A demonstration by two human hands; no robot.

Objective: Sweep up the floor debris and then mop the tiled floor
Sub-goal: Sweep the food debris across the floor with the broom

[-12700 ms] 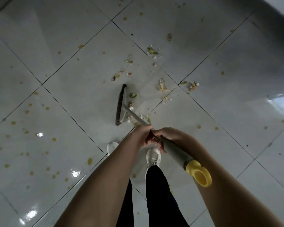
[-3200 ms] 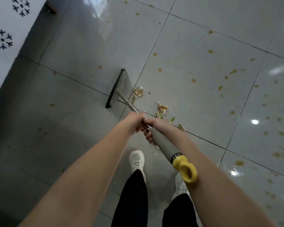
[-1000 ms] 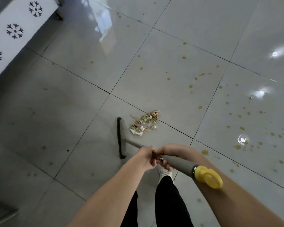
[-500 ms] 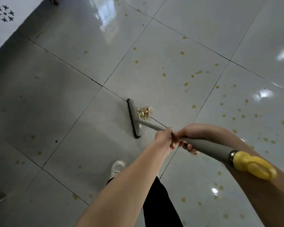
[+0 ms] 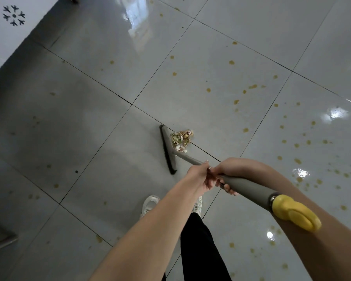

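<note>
A grey broom (image 5: 169, 150) with a dark bristle strip rests its head on the tiled floor (image 5: 85, 122) near the middle of the view. A small heap of food scraps (image 5: 180, 138) lies against the head's right side. My left hand (image 5: 199, 175) grips the thin grey shaft. Just behind it, my right hand (image 5: 229, 171) grips the thick grey handle, which ends in a yellow loop (image 5: 296, 214) over my right forearm.
Yellow-brown drips (image 5: 296, 145) dot the glossy tiles to the right and far side. A white patterned panel (image 5: 6, 27) stands at the upper left. A grey metal bar (image 5: 0, 243) shows at the lower left. My white shoes (image 5: 149, 205) are below the broom.
The scraps, scattered 12.7 s ago, are now one tight heap. Over the last second the broom head swung to the heap's left side and pressed it together.
</note>
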